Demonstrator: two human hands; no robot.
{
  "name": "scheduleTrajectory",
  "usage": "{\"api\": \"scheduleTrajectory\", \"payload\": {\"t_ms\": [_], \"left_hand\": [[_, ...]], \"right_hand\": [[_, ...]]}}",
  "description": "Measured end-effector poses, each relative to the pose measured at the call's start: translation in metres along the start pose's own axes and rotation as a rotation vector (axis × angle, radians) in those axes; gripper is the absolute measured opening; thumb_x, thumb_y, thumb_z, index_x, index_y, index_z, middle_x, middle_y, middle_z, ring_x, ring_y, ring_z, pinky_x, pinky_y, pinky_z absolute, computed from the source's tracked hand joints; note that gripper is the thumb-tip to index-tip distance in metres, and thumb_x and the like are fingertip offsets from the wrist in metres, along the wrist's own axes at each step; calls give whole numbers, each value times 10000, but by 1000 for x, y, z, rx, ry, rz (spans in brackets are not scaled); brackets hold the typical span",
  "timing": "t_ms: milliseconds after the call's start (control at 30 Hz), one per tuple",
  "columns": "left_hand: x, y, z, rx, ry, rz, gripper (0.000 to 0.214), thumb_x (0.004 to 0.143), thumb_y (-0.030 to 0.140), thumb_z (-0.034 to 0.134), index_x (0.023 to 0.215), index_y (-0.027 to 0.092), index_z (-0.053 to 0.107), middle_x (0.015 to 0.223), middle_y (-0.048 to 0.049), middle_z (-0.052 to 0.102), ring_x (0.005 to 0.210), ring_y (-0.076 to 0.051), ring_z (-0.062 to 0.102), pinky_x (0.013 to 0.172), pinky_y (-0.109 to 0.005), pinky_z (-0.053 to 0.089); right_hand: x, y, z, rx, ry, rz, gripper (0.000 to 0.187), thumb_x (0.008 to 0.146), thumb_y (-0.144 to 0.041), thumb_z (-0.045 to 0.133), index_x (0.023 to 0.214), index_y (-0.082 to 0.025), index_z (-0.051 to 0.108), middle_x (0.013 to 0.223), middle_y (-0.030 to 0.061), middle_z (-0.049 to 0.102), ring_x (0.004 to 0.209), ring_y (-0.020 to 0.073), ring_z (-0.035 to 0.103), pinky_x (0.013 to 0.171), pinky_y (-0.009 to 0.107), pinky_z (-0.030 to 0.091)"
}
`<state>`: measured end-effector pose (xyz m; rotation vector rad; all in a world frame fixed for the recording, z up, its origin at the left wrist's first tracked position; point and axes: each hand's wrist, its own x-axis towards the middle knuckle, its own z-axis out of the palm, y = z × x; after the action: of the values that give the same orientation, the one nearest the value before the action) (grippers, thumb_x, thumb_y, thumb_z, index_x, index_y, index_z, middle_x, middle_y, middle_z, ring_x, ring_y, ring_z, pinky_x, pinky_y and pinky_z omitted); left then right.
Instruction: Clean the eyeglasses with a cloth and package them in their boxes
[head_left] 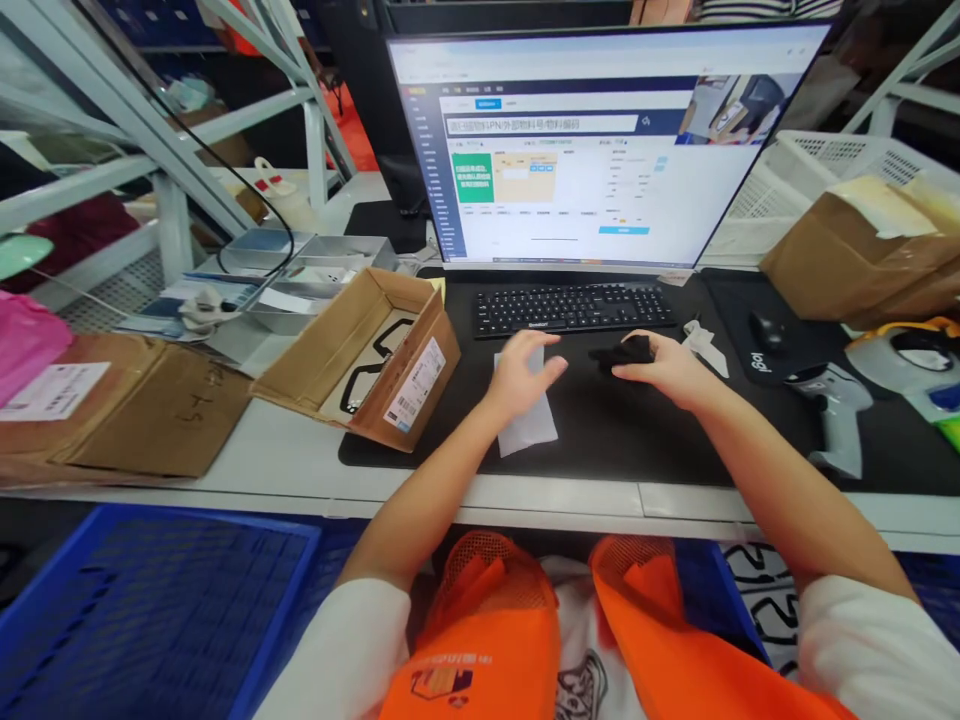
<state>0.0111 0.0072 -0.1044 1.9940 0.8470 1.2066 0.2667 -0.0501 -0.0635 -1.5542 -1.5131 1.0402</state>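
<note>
The right hand (669,370) partly hides a blurred black item (627,353)

Small black item (625,353): blurred, exact form unclear; gripped at its three-o'clock end, loose end pointing to nine o'clock. Thin whitish sheet (529,428): partly hidden, lying flat, long sides running roughly twelve to six; black item at its two o'clock.

A white desk (555,491) crosses six o'clock; a pale metal frame (174,228) stands at ten, a second frame (904,88) at two, red floor (361,142) at eleven
</note>
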Motion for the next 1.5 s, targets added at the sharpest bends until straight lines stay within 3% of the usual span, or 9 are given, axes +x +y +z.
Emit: {"api": "scheduleTrajectory", "payload": {"t_ms": [100, 333, 567, 700, 900, 1067, 1200, 1367, 1500], "left_hand": [[-8, 7, 17, -402, -86, -144, 568, 739, 493, 847, 1198, 200, 685, 1130, -102, 702, 1034, -258, 667, 893, -356, 530], [-1, -4, 24, -915, 229, -549, 442, 732, 525, 847, 948, 169, 701, 922, -62, 753, 876, -212, 713, 814, -327, 552], [0, 4, 13, -824, 254, -417, 484, 691, 558, 867, 939, 159, 753, 972, -84, 772, 949, -239, 721, 927, -364, 548], [0, 14, 5, -704, 256, -269, 412, 721, 513, 867, 931, 168, 783, 1008, -77, 764, 978, -224, 696, 967, -337, 515], [23, 34, -10, -783, 415, -214, 372, 734, 500, 864, 898, 181, 764, 864, -46, 738, 940, -213, 694, 923, -327, 536], [66, 77, -23, -610, 411, -97, 344, 776, 487, 831, 857, 165, 743, 720, -15, 684, 738, -169, 651, 700, -248, 513], [90, 115, -26, -455, 89, -16, 363, 793, 493, 807, 856, 141, 747, 722, -22, 691, 665, -151, 618, 650, -242, 478], [101, 128, -18, -470, -132, -43, 358, 781, 465, 824, 855, 123, 746, 800, -58, 711, 732, -192, 657, 717, -292, 512], [107, 116, -21, -571, 236, -59, 322, 801, 446, 824, 876, 151, 720, 814, -28, 707, 834, -201, 682, 777, -295, 550]], "right_hand": [[13, -21, 31, 126, -76, -2, 530, 657, -397, 844, 1104, -184, 655, 1084, 50, 712, 1011, 245, 649, 920, 385, 505], [28, -24, 52, 348, -247, -59, 693, 632, -333, 865, 1265, -239, 598, 1022, 22, 666, 988, 199, 629, 851, 323, 519], [24, -27, 48, 301, -185, -159, 638, 748, -399, 732, 1361, -280, 602, 1014, 24, 621, 857, 158, 574, 767, 309, 496], [24, -26, 54, 297, -144, -150, 461, 708, -493, 796, 1056, -210, 687, 806, -4, 591, 745, 145, 535, 752, 316, 470], [28, -22, 41, 462, -77, -82, 393, 755, -546, 767, 843, -225, 557, 879, 8, 623, 802, 164, 594, 761, 300, 499], [23, -31, 35, 396, -22, -234, 623, 768, -702, 661, 1225, -301, 519, 1449, 67, 533, 1326, 253, 520, 1040, 381, 469], [11, -42, 39, 328, -91, -456, 948, 714, -676, 770, 1489, -319, 357, 1655, 82, 311, 1545, 257, 267, 1239, 424, 267], [-4, -52, 41, 497, -150, -335, 749, 628, -591, 872, 1245, -254, 613, 1335, 86, 657, 1254, 295, 606, 1069, 434, 484], [-2, -52, 31, 417, -254, -167, 522, 652, -596, 843, 951, -187, 713, 891, 55, 734, 849, 240, 685, 768, 369, 564]]}}
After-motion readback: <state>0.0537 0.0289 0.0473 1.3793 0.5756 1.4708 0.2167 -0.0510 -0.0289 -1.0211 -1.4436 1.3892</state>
